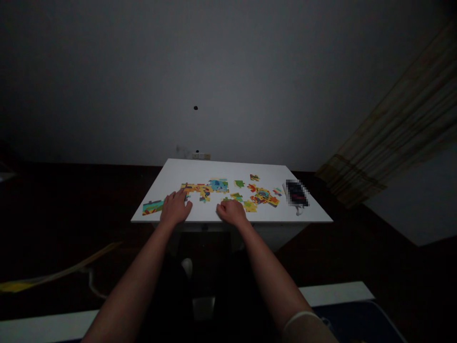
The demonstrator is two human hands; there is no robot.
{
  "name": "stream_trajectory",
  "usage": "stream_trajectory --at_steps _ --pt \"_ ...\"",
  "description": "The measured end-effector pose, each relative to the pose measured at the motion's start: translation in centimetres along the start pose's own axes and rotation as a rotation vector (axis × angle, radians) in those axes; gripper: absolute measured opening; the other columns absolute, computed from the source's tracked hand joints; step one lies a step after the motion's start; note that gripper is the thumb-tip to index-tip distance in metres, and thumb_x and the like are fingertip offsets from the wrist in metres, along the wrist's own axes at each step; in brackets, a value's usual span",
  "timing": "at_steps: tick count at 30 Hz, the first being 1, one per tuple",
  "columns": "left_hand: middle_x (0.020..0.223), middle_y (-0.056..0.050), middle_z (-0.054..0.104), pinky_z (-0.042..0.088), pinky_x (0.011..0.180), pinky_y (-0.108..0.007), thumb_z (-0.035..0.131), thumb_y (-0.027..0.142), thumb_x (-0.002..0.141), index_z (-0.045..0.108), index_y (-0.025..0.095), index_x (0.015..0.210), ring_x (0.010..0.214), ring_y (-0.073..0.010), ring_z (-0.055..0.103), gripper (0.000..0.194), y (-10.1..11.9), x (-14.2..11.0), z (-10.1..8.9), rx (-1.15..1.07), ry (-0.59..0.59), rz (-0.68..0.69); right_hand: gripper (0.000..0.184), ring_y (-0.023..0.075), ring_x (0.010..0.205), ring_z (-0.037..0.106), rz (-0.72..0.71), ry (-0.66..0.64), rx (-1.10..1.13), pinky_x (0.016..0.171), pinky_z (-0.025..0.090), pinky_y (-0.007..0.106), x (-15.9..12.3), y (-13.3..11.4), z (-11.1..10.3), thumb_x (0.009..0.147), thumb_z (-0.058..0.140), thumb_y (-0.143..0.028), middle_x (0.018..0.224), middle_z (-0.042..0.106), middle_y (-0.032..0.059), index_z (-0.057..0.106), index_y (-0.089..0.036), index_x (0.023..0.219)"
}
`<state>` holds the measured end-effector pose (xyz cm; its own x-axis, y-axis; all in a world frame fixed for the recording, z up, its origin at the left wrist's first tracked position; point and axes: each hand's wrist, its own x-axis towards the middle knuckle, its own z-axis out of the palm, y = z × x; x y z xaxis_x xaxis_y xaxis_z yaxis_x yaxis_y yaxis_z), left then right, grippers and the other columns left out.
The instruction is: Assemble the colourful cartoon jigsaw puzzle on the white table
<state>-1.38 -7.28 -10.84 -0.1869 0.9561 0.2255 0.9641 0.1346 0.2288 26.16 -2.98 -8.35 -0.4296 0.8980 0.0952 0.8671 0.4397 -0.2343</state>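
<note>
Colourful jigsaw pieces (228,190) lie scattered across a small white table (185,171). My left hand (175,206) rests flat on the table with its fingers stretched toward a joined yellow and orange cluster (197,188). My right hand (232,211) sits near the front edge with its fingers curled under, close to green and yellow pieces (243,202); what it holds, if anything, is hidden. A joined blue section (218,185) lies behind the hands. A green and orange strip of pieces (153,207) sits at the table's left corner.
A dark blurred flat object (297,193) lies on the table's right side. A grey wall with a socket strip (200,156) is behind. A striped curtain (400,128) hangs at the right. The floor around is dark.
</note>
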Motion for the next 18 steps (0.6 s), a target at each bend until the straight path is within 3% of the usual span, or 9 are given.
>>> stream_trajectory --at_steps 14,18 --pt "0.177 -0.016 0.058 0.035 0.138 -0.063 0.051 0.038 0.106 0.062 0.017 0.166 0.161 -0.0436 0.052 0.064 0.26 -0.06 -0.4 -0.005 -0.002 0.004 0.042 0.0227 0.086 0.075 0.022 0.005 0.02 0.07 0.037 0.031 0.13 0.04 0.15 0.114 0.059 -0.042 0.096 0.087 0.0104 0.091 -0.023 0.096" --pt "0.173 -0.018 0.062 0.037 0.139 -0.058 0.052 0.033 0.104 0.064 0.015 0.162 0.16 -0.039 0.054 0.061 0.33 -0.43 -0.91 -0.052 0.077 0.033 0.043 0.0222 0.085 0.074 0.03 -0.004 0.025 0.069 0.036 0.031 0.22 0.08 0.17 0.115 0.058 -0.042 0.096 0.087 0.0102 0.091 -0.022 0.096"
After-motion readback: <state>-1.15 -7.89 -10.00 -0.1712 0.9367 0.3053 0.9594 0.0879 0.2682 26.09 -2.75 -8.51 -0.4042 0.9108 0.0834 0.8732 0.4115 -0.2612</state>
